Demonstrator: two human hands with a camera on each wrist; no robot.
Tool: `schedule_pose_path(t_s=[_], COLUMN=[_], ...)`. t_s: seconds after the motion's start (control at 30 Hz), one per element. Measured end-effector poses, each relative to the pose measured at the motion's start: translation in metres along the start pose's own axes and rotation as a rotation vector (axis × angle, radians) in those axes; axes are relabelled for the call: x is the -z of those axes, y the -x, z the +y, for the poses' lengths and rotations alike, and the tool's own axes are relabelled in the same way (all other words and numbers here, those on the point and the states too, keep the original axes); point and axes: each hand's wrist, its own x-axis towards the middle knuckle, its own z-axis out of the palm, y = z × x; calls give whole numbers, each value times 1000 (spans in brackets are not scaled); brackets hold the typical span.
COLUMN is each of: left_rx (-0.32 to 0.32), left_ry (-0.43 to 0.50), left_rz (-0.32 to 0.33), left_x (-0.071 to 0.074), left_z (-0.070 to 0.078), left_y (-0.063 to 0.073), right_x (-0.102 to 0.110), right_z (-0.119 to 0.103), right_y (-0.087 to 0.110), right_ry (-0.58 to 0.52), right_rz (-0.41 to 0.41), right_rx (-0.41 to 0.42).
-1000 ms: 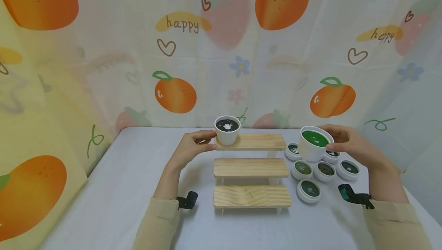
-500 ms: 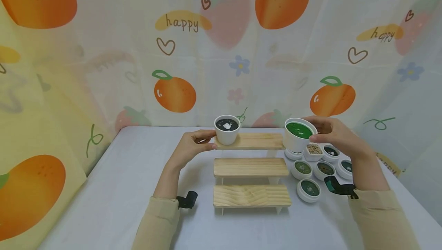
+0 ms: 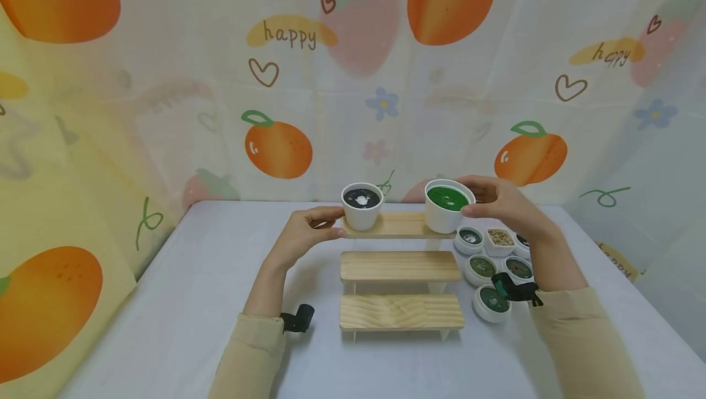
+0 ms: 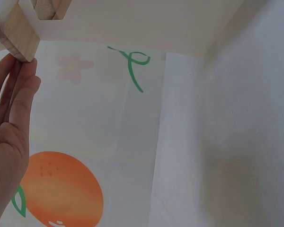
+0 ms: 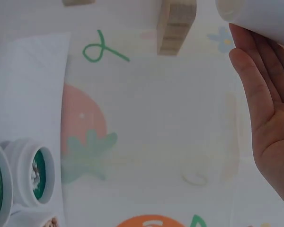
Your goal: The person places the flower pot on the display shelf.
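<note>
A three-tier wooden display stand stands on the white table. My left hand grips the left end of its top board, fingers on one side and thumb on the other. On that board's left end sits a white cup with dark contents and a pale spot. My right hand holds a larger white cup with green contents by its right side, over the board's right end. In the right wrist view a gap shows between this cup and the wood.
Several small round white tubs with green or dark contents cluster right of the stand, below my right forearm. Among them is a squarish white dish of beige bits. A fruit-print cloth hangs behind the table.
My right hand has carried the green-filled cup leftward, from above the small tubs to over the top board's right end. My left hand keeps its grip on the board.
</note>
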Motion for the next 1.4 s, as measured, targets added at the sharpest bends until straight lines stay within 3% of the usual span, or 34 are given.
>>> schedule_pose_path(t_s=[0.3, 0.63, 1.03, 1.4], left_rx=[-8, -1, -11, -12], left_ry=[0, 0, 18, 3], left_rz=[-4, 2, 0, -1], left_x=[0, 1, 0, 1], left_z=[1, 0, 1, 0], left_y=[0, 0, 1, 0], right_x=[-16, -31, -40, -45], right_z=[-6, -7, -6, -2], right_y=[-20, -33, -38, -42], right_ry=[-97, -49, -75, -30], right_rz=[-47, -49, -47, -20], right_rx=[11, -22, -22, -59])
